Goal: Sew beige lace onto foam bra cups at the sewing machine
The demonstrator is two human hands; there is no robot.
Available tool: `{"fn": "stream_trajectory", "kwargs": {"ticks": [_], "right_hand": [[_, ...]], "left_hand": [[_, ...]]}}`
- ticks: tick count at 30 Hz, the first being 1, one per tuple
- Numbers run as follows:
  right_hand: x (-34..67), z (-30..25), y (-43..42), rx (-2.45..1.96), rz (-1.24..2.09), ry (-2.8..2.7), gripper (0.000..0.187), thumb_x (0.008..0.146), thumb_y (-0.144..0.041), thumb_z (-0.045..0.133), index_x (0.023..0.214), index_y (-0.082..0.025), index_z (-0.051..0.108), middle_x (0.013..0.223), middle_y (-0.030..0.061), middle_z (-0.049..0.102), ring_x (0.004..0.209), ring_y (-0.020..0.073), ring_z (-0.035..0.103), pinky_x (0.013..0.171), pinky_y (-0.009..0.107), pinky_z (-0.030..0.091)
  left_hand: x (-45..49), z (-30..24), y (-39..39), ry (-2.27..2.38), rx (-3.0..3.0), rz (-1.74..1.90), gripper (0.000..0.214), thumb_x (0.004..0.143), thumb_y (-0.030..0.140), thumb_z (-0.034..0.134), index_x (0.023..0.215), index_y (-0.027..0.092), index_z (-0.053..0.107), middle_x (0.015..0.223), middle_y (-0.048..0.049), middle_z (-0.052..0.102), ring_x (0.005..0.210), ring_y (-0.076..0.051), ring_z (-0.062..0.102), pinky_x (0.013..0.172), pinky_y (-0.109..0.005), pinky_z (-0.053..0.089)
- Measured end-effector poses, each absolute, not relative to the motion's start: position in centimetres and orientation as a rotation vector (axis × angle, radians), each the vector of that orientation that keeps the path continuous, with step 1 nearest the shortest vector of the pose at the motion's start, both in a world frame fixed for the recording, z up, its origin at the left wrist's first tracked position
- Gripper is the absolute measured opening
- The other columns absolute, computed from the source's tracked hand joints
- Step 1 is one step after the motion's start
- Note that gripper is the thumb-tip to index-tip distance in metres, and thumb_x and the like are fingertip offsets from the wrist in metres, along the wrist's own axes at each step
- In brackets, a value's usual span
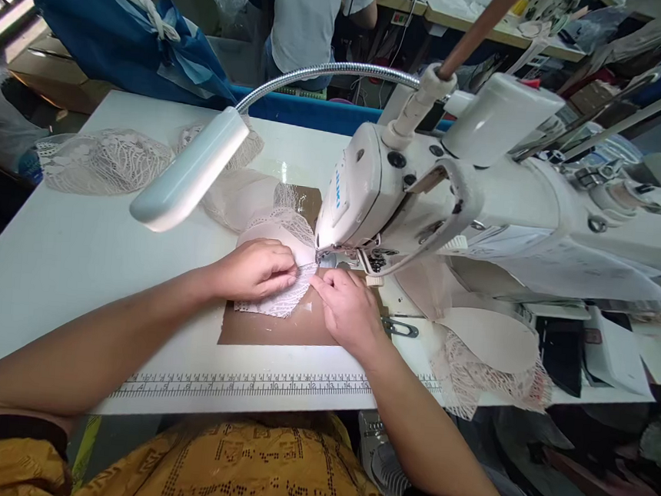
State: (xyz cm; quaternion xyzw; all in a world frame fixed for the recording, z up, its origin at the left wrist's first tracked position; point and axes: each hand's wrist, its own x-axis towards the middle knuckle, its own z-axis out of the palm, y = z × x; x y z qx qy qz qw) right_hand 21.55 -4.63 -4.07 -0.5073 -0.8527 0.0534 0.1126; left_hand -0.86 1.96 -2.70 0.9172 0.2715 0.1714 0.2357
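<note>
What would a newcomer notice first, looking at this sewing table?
The big white sewing machine dominates the right half of the table, with a white gooseneck lamp slanting across at centre left. Just in front of the machine's head, the left hand and right hand press a white lace piece onto a brown patch of the tabletop.

A garment sewing workshop: industrial sewing machine [486, 192], gooseneck lamp [190, 170], lace pieces [104, 159], another person [313, 15] at a bench [500, 33] behind.

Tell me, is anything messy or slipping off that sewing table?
Yes. Right of the right hand, a lace-edged piece hangs over the front edge of the table and might slide off. Nothing looks torn or spilled.
</note>
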Motion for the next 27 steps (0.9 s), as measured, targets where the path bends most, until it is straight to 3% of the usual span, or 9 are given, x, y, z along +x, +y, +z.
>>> {"fn": "stream_trajectory", "kwargs": {"ticks": [3,6,27], "right_hand": [[21.34,-4.10,-4.76,-1.543,0.116,-2.541,0.043,0.086,-0.005,0.045,0.119,-0.021,0.068,0.088,0.0053,0.060,0.074,0.0184,0.046,0.066,0.031,0.032],[21.32,-4.24,-5.07,-1.569,0.081,-2.538,0.043,0.087,-0.006,0.045,0.120,-0.021,0.068,0.089,0.0056,0.059,0.073,0.0185,0.044,0.068,0.032,0.030],[21.50,-4.03,-4.47,-1.596,0.047,-2.456,0.048,0.086,-0.005,0.045,0.126,-0.020,0.066,0.089,0.0076,0.065,0.078,0.0220,0.049,0.066,0.033,0.033]], "left_hand": [[-0.90,-2.90,1.91,0.648,2.622,0.467,0.034,0.093,0.041,0.052,0.108,0.014,0.065,0.111,-0.0128,0.067,0.094,-0.023,0.060,0.083,-0.034,0.046],[-1.06,-3.16,1.95,0.476,2.760,0.415,0.045,0.095,0.041,0.051,0.130,0.014,0.058,0.135,-0.0153,0.058,0.113,-0.030,0.056,0.096,-0.042,0.044],[-1.18,-3.40,1.53,0.586,2.838,0.377,0.044,0.095,0.043,0.049,0.126,0.016,0.063,0.137,-0.0132,0.058,0.113,-0.031,0.054,0.096,-0.045,0.041]]}}
